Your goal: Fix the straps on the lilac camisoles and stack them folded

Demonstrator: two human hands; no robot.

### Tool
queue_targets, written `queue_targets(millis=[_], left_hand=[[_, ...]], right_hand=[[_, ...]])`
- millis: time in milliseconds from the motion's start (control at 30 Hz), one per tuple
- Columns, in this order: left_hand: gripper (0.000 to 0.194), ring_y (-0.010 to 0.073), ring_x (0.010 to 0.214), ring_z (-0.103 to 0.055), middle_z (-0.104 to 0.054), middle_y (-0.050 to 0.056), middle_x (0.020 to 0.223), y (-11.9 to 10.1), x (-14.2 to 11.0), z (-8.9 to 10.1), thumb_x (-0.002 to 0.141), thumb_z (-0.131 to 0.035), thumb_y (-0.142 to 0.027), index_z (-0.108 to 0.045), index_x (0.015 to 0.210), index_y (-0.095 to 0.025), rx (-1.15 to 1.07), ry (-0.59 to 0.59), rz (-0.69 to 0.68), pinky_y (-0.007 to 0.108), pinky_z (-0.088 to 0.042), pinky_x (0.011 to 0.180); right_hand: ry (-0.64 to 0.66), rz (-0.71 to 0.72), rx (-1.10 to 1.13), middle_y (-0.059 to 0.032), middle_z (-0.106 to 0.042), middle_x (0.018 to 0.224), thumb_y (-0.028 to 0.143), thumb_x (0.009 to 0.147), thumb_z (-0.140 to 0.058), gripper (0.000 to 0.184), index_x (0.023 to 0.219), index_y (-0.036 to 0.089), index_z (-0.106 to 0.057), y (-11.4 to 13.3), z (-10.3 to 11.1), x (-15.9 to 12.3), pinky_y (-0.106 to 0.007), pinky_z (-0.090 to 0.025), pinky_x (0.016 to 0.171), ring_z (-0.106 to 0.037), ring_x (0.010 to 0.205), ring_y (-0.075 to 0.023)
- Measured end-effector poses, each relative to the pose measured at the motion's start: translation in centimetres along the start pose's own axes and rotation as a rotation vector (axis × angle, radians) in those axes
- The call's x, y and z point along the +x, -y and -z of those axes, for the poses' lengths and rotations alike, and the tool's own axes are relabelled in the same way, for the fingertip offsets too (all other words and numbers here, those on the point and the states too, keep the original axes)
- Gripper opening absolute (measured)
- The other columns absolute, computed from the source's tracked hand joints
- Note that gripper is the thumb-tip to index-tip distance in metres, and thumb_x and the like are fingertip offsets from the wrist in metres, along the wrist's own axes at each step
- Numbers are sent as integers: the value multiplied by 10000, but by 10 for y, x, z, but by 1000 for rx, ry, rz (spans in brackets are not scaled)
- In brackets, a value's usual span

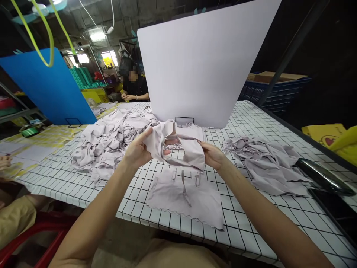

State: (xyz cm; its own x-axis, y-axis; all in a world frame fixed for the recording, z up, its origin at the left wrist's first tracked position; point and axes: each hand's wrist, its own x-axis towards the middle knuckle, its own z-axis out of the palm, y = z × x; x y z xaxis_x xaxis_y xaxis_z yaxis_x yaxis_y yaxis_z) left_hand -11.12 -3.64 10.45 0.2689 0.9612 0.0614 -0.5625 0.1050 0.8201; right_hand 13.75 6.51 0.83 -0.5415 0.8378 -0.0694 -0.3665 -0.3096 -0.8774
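Left hand (137,149) and right hand (214,155) are held above a checked table (133,198), both occupied. Outside the left hand a large cloth heap (103,143) is piled; outside the right, a smaller heap (272,165) is spread. Short of both, a flat garment (205,199) is laid. Between them a pale garment (193,153) is gripped, its long axis run from hand to hand, neither nearer.

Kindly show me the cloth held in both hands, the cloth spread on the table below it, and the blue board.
Held cloth (193,152), head view: right-side panel.
Spread cloth (171,195), head view: left half.
Blue board (51,91), head view: middle of its face.
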Motion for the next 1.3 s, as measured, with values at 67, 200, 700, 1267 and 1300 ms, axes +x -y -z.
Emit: queue_targets(millis=[67, 200, 700, 1267, 1300], left_hand=[[401, 245, 794, -750, -729, 193, 1166, 1, 2, 10, 959, -555, -365, -659, 1215, -74, 67, -5, 17, 216, -507, 437], [341, 176, 732, -725, -748, 122, 982, 33, 9, 28, 764, -791, -246, -685, 1065, -127, 89, -79, 50, 129, -320, 376], [256, 112, 618, -653, -731, 83, 765, 71, 12, 22, 841, -783, -326, -710, 869, -82, -91, -69, 111, 201, -542, 602], [426, 177, 604, -670, -709, 43, 679, 43, -1, 18, 792, -777, -548, -731, 889, -135, 533, -353, 138, 241, -526, 551], [391, 170, 639, -676, -720, 42, 711, 38, -3, 21, 787, -796, -509, -728, 888, -137, 536, -425, 70, 224, -529, 564]], right_hand=[[-69, -24, 112, -54, -765, 1133, 197, 977, -517, 233, 1079, 180, -726, 5, -3, 0, -268, -610, 892, -723, 1014, -165], [-30, 35, 202, -1, -774, 1035, 295, 984, -574, 166, 1041, 236, -718, 13, -24, -1, -250, -609, 844, -719, 961, -151], [-364, 266, -452, -61, -725, 994, 477, 806, -757, 314, 950, 204, -699, 24, -6, -2, -306, -560, 655, -665, 842, -196], [20, 106, 26, 5, -659, 693, 433, 637, -888, 356, 755, 169, -681, -32, -66, 5, -249, -504, 595, -587, 633, -122], [-3, 139, 86, 14, -644, 669, 441, 648, -884, 355, 740, 174, -670, -29, -64, 6, -257, -528, 635, -584, 635, -119]])
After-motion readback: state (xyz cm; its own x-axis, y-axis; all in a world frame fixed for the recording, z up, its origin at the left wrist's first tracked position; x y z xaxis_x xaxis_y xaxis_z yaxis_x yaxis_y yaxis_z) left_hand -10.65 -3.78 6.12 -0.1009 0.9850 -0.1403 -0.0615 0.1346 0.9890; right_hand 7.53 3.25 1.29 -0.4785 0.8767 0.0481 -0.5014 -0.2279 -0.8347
